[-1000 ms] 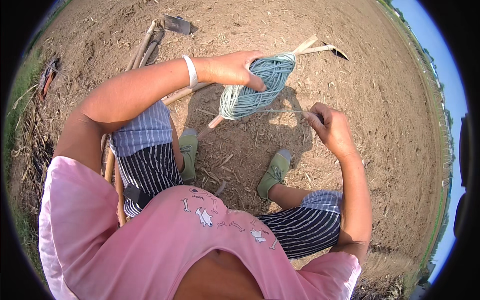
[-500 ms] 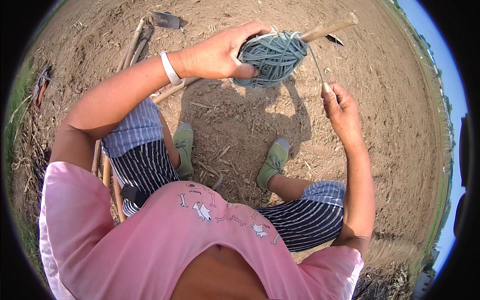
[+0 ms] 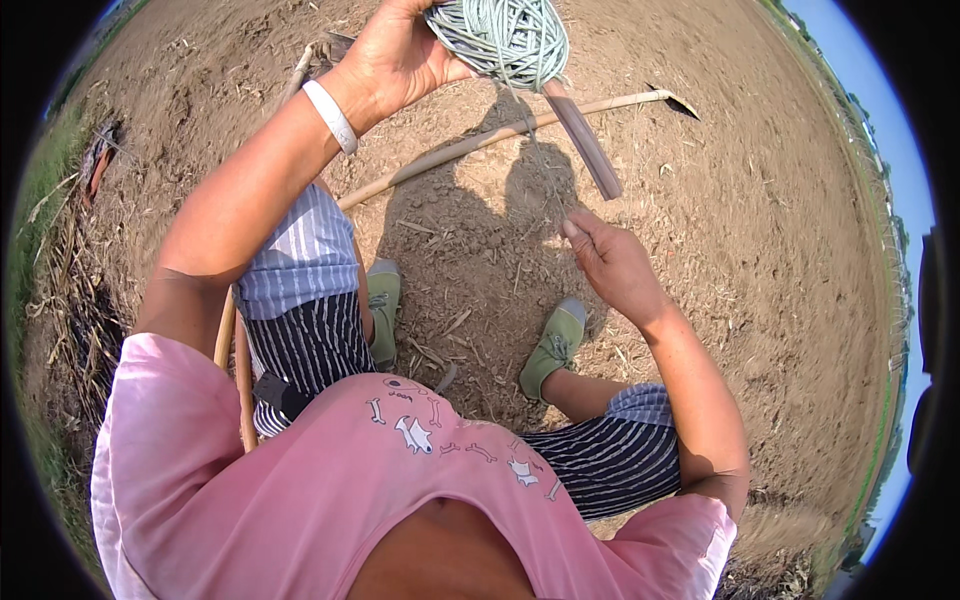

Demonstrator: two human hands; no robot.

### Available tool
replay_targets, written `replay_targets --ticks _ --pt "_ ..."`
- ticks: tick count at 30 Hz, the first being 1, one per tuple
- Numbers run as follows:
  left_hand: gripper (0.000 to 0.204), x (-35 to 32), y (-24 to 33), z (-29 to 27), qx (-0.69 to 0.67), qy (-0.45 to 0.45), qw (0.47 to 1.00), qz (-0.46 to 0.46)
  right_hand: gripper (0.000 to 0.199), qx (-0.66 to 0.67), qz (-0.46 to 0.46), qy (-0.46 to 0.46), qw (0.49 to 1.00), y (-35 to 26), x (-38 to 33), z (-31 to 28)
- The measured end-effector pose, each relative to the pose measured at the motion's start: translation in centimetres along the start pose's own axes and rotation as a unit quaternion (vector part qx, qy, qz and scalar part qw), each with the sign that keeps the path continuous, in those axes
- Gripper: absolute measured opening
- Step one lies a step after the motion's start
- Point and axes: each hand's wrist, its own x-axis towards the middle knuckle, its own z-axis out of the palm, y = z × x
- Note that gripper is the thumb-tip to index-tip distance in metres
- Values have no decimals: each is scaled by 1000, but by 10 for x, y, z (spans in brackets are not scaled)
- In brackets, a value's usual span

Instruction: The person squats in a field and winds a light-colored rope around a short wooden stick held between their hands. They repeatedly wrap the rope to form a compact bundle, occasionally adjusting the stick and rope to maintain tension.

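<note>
High in the view, my left hand (image 3: 395,62) grips a ball of grey-green cord (image 3: 505,40) from its left side; its upper edge runs out of the picture. A wooden stick (image 3: 586,145) pokes out of the ball and points down to the right. From the ball a thin strand of cord (image 3: 541,152) runs down to my right hand (image 3: 618,268), which pinches it between thumb and fingers. The right hand is below the stick's end, apart from it.
Behind the cord lies a long-handled hoe (image 3: 450,152) on the dry soil, its blade (image 3: 682,104) at the right. More wooden handles (image 3: 243,370) lie by my left leg. Dry stalks (image 3: 75,320) and grass edge the left. My green shoes (image 3: 555,345) stand on the ground.
The ball has moved up and left, and its stick has swung from pointing up-right to down-right. My right hand has moved left and down, still pinching the strand.
</note>
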Motion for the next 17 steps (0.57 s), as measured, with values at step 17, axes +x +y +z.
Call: replay_targets --ticks 17 --pt "72 -25 -68 16 748 -375 535 -117 23 -230 21 146 962 -35 -18 -71"
